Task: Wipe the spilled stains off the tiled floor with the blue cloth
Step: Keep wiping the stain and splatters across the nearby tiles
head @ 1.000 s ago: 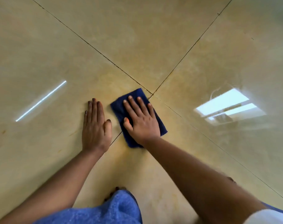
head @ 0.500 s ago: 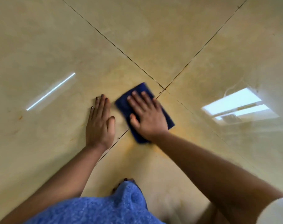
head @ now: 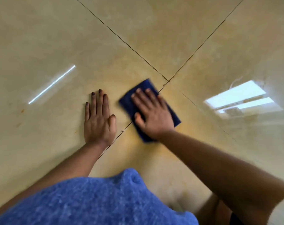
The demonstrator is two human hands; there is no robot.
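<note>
Right hand (head: 154, 117) presses blue cloth (head: 173, 116) flat-fingered beside the grout cross (head: 168, 81). Left hand (head: 99, 122) flat on floor (head: 40, 46). Overlap strokes across the yellow stain (head: 133, 143).

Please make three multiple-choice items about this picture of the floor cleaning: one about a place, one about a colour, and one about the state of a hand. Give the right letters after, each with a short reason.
1. Where does the blue cloth lie?
A. beside the crossing of the tile joints
B. under the left hand
C. on the person's lap

2. What colour is the stain on the tiled floor near the cloth?
A. red
B. yellowish orange
C. black

3. How is the left hand?
A. flat on the floor, holding nothing
C. lifted in the air
B. pinching the cloth

Answers: 1 A, its far corner almost reaches the joint crossing. 2 B, a yellowish orange smear surrounds the cloth. 3 A, its fingers lie straight on the tile, while the right hand presses the cloth.
</note>
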